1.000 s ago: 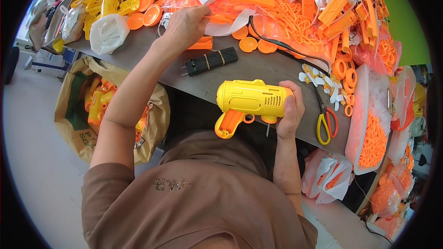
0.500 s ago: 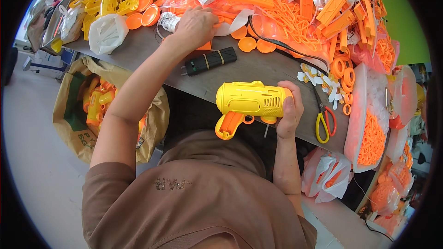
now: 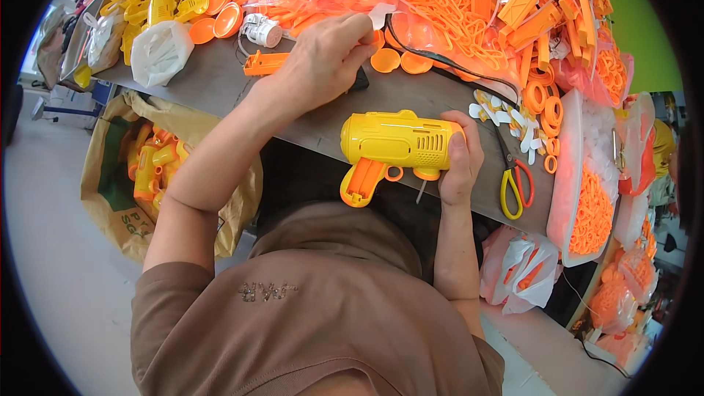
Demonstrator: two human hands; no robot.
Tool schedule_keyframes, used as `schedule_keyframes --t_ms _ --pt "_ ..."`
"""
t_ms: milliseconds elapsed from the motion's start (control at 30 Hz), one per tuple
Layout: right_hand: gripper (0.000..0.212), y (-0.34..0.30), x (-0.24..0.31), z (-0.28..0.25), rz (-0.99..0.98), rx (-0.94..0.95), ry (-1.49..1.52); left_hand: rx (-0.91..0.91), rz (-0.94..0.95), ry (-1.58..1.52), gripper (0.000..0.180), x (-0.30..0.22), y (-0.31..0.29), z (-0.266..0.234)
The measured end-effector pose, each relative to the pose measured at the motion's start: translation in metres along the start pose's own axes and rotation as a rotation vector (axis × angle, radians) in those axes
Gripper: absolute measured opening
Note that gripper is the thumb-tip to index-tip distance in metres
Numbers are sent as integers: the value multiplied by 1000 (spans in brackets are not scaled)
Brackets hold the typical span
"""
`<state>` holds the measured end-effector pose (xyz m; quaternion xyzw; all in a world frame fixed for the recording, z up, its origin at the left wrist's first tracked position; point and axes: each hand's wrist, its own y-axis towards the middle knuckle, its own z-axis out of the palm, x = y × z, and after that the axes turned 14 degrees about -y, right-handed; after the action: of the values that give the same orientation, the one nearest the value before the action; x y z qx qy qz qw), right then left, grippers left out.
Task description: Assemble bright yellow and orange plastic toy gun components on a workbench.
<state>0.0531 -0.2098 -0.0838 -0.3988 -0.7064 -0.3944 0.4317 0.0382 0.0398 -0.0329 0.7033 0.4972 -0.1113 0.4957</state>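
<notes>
My right hand (image 3: 462, 158) grips the front end of a yellow toy gun (image 3: 396, 143) above the table's near edge. Its orange handle hangs down, with the inside of the handle exposed. My left hand (image 3: 323, 62) is raised over the table, thumb and fingers pinched together; whatever they hold is hidden. Below that hand, a black block (image 3: 360, 79) is mostly covered. An orange plastic case (image 3: 264, 64) lies beside my left wrist, near a white motor unit (image 3: 262, 31). Small round orange caps (image 3: 385, 60) lie just right of my left fingers.
Scissors (image 3: 511, 191) with yellow and red handles lie at the right, near small white pieces (image 3: 506, 116) and orange rings (image 3: 551, 114). Orange and yellow parts heap along the back. A paper bag (image 3: 99, 176) of toy guns stands left; a tub (image 3: 565, 176) sits right.
My left hand has moved right and toward me, away from the white motor, now covering the black block. The orange case beside the wrist has come into view. The toy gun stays in my right hand.
</notes>
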Motion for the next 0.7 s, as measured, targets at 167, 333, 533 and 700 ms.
schedule_keyframes --t_ms 167,333,533,700 --pt "45 0 -4 -4 -25 4 -12 295 -391 -380 25 -33 -6 14" --pt "45 3 -6 -5 -92 13 42 285 -504 -464 22 -27 -28 28" --pt "42 5 0 -1 -163 27 -60 259 -605 -568 25 -45 -42 24" --pt "39 6 -2 1 -73 -13 -78 259 -217 -306 54 -49 -57 31"
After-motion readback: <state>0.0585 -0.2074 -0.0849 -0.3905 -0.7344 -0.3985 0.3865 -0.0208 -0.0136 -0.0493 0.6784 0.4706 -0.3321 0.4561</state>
